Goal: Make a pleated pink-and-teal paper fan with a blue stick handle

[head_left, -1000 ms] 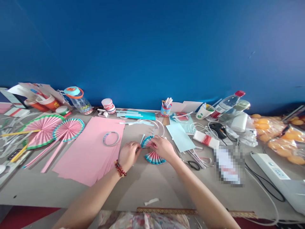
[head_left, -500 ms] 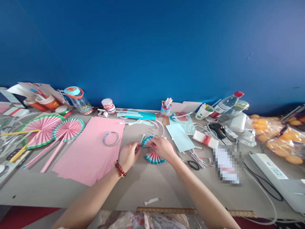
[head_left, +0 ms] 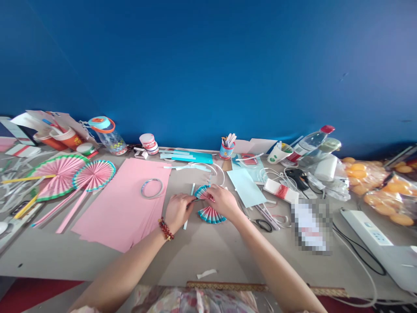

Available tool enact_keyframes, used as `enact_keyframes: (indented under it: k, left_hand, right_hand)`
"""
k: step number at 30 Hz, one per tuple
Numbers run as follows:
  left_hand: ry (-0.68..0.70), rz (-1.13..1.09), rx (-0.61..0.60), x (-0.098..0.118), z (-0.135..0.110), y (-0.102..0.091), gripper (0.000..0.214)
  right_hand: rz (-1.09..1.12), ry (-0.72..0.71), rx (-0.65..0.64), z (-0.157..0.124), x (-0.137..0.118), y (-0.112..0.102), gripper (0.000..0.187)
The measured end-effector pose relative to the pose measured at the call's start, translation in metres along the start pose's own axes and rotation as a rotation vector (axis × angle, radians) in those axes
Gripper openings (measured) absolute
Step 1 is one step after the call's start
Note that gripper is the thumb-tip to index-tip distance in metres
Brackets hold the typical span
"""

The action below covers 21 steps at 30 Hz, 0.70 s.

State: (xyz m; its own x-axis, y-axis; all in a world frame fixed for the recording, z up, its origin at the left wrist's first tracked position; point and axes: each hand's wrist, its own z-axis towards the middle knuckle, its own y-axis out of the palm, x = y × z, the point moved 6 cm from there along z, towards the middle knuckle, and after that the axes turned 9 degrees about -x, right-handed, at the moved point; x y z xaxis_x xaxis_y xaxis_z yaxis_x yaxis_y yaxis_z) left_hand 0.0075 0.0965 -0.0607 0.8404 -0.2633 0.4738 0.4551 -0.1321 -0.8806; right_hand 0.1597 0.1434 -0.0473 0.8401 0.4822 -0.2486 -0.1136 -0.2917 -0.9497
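Observation:
A small pleated paper fan (head_left: 211, 215), pink with a blue-striped edge, lies spread in front of me. My right hand (head_left: 224, 202) pinches it near its centre and covers part of the folds. Close by on the left, my left hand (head_left: 178, 211), with a red bead bracelet (head_left: 167, 229) on the wrist, has its fingers bent together at the fan's edge. Something thin and dark shows at those fingertips, too small to make out. A narrow pale paper strip (head_left: 185, 224) runs under the left hand.
Pink paper sheets (head_left: 120, 208) carry a tape roll (head_left: 152, 188) on the left, beside finished round fans (head_left: 94, 175). To the right are pale blue paper (head_left: 246, 188), scissors (head_left: 263, 224), a red thread card (head_left: 282, 191) and a power strip (head_left: 368, 228). A pen cup (head_left: 226, 150) stands behind.
My left hand has shifted slightly and turned, its fingers now closer together. More of the pale strip shows beneath it. The right hand stays on the fan.

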Motion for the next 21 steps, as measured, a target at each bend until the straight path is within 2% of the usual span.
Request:
enact_keyframes:
  k: [7,21]
  left_hand:
    - [-0.012,-0.009,-0.017,-0.0022,0.0018,0.0023,0.032]
    - [-0.007,-0.025,-0.006,-0.0046,0.0012,0.0037,0.037]
  right_hand:
    - [0.004,0.01,-0.006,0.0001,0.0008,0.0008,0.007]
    - [0.018,-0.005,0.011,-0.0011,0.0016,0.0001,0.011]
